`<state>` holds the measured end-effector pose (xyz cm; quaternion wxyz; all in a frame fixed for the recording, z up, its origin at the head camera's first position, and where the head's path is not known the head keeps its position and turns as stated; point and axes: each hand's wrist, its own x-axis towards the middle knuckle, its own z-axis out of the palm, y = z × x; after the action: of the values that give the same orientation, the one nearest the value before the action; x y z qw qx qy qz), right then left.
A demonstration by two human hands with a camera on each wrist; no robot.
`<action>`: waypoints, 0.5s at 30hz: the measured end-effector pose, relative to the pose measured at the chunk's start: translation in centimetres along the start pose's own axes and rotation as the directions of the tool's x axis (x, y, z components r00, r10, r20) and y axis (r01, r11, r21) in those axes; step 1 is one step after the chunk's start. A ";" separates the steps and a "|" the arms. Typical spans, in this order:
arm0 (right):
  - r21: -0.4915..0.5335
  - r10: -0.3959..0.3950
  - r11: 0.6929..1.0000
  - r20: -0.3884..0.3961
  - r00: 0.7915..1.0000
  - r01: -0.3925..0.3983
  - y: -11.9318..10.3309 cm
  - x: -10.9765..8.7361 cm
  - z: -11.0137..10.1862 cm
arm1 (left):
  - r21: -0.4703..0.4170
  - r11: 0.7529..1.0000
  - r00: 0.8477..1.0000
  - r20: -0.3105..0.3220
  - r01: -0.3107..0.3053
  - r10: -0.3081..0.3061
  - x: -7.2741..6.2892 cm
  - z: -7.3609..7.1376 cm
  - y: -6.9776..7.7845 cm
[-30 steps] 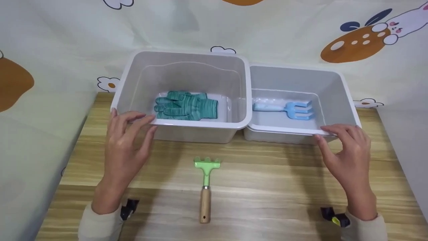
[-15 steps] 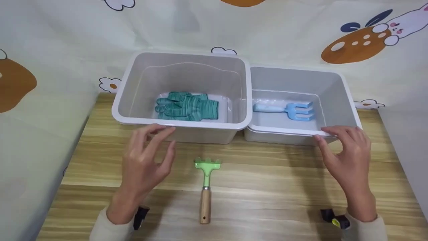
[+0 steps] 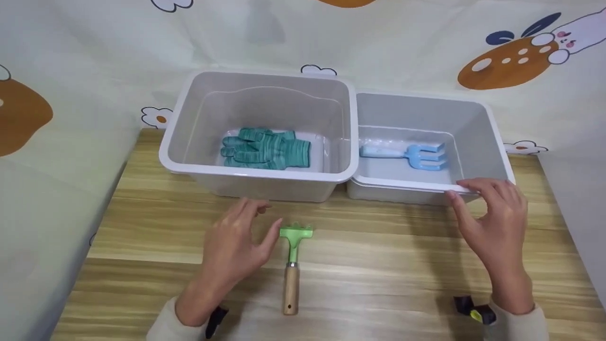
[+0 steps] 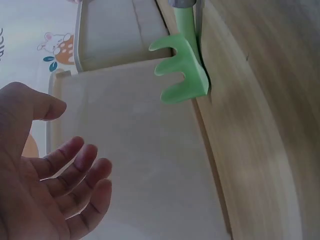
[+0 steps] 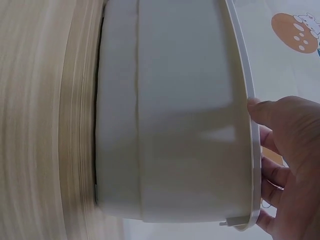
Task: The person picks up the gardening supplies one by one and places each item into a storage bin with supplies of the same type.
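Observation:
A small green hand rake (image 3: 292, 265) with a wooden handle lies on the wooden table, its prongs pointing toward the bins. My left hand (image 3: 239, 244) hovers just left of the rake's head with fingers loosely bent and nothing in them. In the left wrist view, those fingers (image 4: 85, 167) are apart from the prongs. At the right, my right hand (image 3: 497, 218) pinches the front rim of a grey-white plastic bin (image 3: 402, 195), thumb outside and fingers over the edge. Inside that bin lies a light blue hand fork (image 3: 423, 156).
A taller grey-white plastic bin (image 3: 265, 187) stands against the right one, holding green striped gloves (image 3: 272, 149). Behind both hangs a pale cloth (image 3: 402, 42) printed with rabbits and flowers. The wooden table (image 3: 378, 284) extends toward me.
My left hand has left the taller bin's front rim and moved right and toward me, beside the rake. The right hand stays on its bin's rim.

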<state>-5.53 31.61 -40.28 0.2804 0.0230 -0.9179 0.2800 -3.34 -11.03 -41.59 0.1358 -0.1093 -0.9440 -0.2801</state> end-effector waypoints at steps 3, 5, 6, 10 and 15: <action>0.003 0.004 1.000 0.002 1.000 -0.004 0.0 0.0 0.0 | -0.001 1.000 0.999 0.037 0.013 -0.013 -0.2 0.4 0.1; 0.005 0.007 1.000 0.006 1.000 -0.007 0.0 0.0 0.0 | -0.002 1.000 0.997 0.070 0.031 -0.031 -0.3 0.6 0.2; 0.005 0.008 1.000 0.008 1.000 -0.008 0.0 0.0 0.1 | -0.004 0.999 0.996 0.084 0.040 -0.040 -0.4 0.7 0.3; 0.001 0.006 1.000 0.005 1.000 -0.006 0.1 0.0 0.1 | -0.021 0.998 0.992 0.120 0.053 -0.050 -0.6 1.1 0.3; 0.006 -0.021 1.000 -0.040 0.999 0.021 0.2 -0.1 0.4 | -0.018 0.999 0.988 0.148 0.040 -0.037 -0.9 1.8 0.3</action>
<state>-5.64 31.61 -40.74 0.3014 0.0278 -0.9110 0.2802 -2.76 -9.87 -43.20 0.0590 -0.1131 -0.9503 -0.2839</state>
